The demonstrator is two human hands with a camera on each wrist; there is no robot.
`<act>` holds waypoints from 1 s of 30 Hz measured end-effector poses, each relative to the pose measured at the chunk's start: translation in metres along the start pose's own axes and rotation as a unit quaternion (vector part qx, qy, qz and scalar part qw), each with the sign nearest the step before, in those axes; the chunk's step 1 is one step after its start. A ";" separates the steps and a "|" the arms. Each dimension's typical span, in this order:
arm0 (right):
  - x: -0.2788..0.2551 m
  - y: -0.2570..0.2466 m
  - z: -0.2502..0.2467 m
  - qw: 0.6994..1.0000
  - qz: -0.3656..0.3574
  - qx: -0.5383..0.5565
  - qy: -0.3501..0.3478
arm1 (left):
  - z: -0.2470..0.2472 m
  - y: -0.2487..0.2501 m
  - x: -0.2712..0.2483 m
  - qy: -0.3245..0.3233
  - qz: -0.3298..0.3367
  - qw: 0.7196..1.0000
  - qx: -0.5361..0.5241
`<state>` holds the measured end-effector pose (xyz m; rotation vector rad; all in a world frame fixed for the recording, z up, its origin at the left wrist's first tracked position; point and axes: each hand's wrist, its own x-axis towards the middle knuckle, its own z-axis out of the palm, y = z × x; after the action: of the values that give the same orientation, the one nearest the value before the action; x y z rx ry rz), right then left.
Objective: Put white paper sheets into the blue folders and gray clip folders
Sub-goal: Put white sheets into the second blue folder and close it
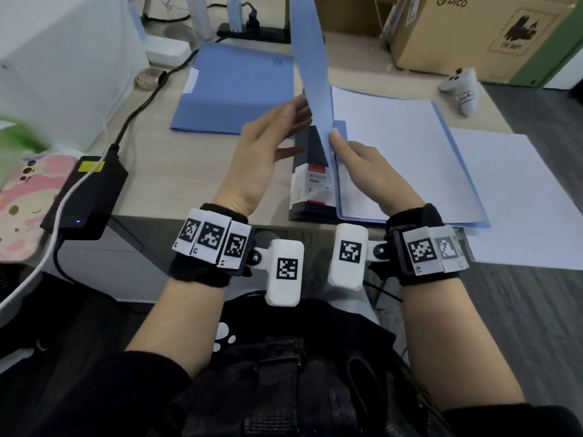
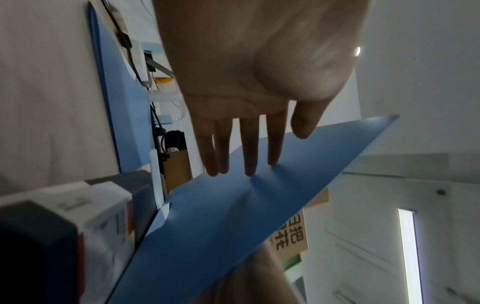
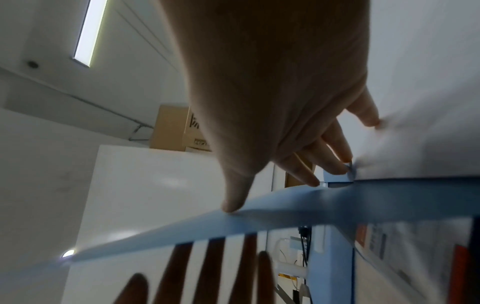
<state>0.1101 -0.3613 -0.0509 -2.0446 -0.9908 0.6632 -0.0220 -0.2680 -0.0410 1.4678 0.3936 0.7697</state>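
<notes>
A blue folder lies open on the desk with white paper [image 1: 403, 146] in it, and its cover [image 1: 310, 58] stands nearly upright. My left hand [image 1: 274, 137] presses straight fingers [image 2: 249, 160] flat against the cover's outer face [image 2: 233, 226]. My right hand [image 1: 362, 171] rests its thumb [image 3: 233, 205] on the cover's lower inner edge [image 3: 285, 211], its fingers spread on the paper inside. A gray clip folder [image 1: 310, 181] with a white and red label lies partly under the open folder. Farther back lies a closed blue folder [image 1: 233, 89]. Loose white sheets [image 1: 520, 200] lie at the right.
A black power adapter [image 1: 91, 197] with cables sits at the desk's front left corner. A power strip [image 1: 252, 29] and a cardboard box [image 1: 473, 33] stand at the back. A white plush toy [image 1: 463, 86] lies at the back right. The loose sheets overhang the desk's edge.
</notes>
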 end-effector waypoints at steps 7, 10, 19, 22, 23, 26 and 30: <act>-0.018 0.005 -0.027 0.973 -0.043 0.216 0.070 | 0.040 -0.023 0.014 -0.101 0.014 0.987 0.125; -0.027 0.008 -0.040 0.933 -0.053 0.311 0.172 | 0.055 -0.033 0.018 -0.108 -0.002 0.979 0.171; -0.043 0.042 -0.066 0.820 -0.103 0.424 0.369 | 0.089 -0.054 0.028 -0.093 -0.019 0.940 0.326; -0.042 0.059 -0.074 0.807 -0.060 0.379 0.448 | 0.096 -0.061 0.030 -0.092 -0.027 0.924 0.370; -0.040 0.067 -0.076 0.803 -0.043 0.365 0.469 | 0.097 -0.064 0.030 -0.090 -0.032 0.920 0.381; -0.039 0.089 -0.082 0.805 0.015 0.321 0.498 | 0.102 -0.069 0.033 -0.076 -0.038 0.910 0.406; -0.038 0.109 -0.087 0.822 0.084 0.254 0.503 | 0.102 -0.073 0.039 -0.065 -0.026 0.893 0.445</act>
<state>0.1965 -0.4726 -0.0836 -1.6230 0.0111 -0.1321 0.0903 -0.3114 -0.0934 2.3395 0.7366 0.4383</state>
